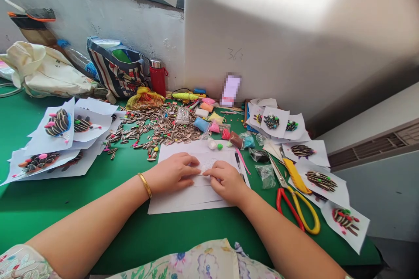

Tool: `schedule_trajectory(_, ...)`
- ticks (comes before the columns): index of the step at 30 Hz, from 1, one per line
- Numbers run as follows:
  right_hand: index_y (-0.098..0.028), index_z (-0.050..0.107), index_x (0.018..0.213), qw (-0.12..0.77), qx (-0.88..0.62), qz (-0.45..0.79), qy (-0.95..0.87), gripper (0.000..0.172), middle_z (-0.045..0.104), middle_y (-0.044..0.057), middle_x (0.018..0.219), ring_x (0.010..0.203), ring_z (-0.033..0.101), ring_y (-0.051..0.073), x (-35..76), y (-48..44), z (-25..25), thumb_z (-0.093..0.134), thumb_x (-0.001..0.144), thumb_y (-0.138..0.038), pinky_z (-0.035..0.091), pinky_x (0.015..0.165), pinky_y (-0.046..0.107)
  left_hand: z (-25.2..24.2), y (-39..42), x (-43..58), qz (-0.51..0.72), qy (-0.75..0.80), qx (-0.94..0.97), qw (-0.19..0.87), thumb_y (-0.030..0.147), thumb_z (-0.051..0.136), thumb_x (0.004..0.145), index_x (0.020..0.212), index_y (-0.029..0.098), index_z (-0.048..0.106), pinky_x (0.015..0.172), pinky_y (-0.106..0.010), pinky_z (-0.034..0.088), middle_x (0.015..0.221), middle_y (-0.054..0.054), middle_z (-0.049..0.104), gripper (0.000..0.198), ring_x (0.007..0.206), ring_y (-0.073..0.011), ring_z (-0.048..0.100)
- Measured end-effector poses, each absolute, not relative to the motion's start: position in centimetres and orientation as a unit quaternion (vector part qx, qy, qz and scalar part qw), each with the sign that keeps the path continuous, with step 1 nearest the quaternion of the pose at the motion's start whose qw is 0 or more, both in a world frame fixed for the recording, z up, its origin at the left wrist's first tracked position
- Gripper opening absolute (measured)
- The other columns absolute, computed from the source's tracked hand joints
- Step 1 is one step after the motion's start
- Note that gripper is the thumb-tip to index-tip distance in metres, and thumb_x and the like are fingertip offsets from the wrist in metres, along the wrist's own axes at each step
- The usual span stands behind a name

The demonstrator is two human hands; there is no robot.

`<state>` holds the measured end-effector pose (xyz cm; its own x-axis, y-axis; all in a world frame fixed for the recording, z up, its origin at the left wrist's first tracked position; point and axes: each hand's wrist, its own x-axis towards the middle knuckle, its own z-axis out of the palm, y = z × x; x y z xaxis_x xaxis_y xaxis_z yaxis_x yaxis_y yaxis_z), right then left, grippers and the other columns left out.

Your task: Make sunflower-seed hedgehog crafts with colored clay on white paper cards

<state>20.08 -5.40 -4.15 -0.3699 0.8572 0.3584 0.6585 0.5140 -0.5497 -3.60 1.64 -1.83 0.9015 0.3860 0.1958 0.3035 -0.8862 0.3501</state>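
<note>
Two hands at work on the green bench [65, 192]: the left hand [172, 173] lies fairly open on a stack of white paper sheets [186, 202], and the right hand [225, 182] sits curled beside it, though I can't tell from here whether it's pinching an edge. That paper looks light and floppy, liable to slide, so flat pressure or an edge grip suits it best. Beyond lies a heap of striped sunflower seeds [157, 128], with red-and-yellow-handled scissors [317, 225] off to the right.
</note>
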Motion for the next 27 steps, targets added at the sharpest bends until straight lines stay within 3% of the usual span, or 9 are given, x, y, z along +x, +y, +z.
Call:
schedule_trajectory(11, -0.022, 0.075, 0.100, 0.308, -0.484, 0.174, -0.800, 0.032, 0.063, 0.003, 0.083, 0.080, 0.060, 0.016, 20.21, -5.23, -4.27, 0.055, 0.081, -0.006, 0.049, 0.075, 0.028, -1.51, 2.02, -3.97, 0.120, 0.162, 0.963, 0.178, 0.029, 0.064, 0.087, 0.117, 0.028, 0.069, 0.101, -0.043, 0.046, 0.128, -0.010, 0.061, 0.031, 0.112, -0.0268, 0.058)
schedule_trajectory(20, -0.025, 0.071, 0.115, 0.231, -0.478, 0.106, -0.841, 0.038, 0.063, 0.005, 0.087, 0.082, 0.058, 0.019, 19.65, -5.42, -4.17, 0.055, 0.084, -0.011, 0.045, 0.078, 0.033, -1.63, 2.06, -4.05, 0.137, 0.167, 0.957, 0.193, 0.026, 0.062, 0.088, 0.116, 0.028, 0.070, 0.099, -0.040, 0.047, 0.126, -0.009, 0.064, 0.029, 0.110, -0.0250, 0.060)
schedule_trajectory(27, -0.022, 0.072, 0.114, 0.250, -0.493, 0.115, -0.826, 0.037, 0.062, 0.005, 0.085, 0.080, 0.057, 0.019, 19.81, -5.30, -4.21, 0.053, 0.084, -0.011, 0.045, 0.075, 0.032, -1.68, 2.07, -3.88, 0.148, 0.172, 0.955, 0.194, 0.026, 0.063, 0.088, 0.118, 0.027, 0.069, 0.098, -0.038, 0.047, 0.121, -0.009, 0.065, 0.031, 0.107, -0.0236, 0.061)
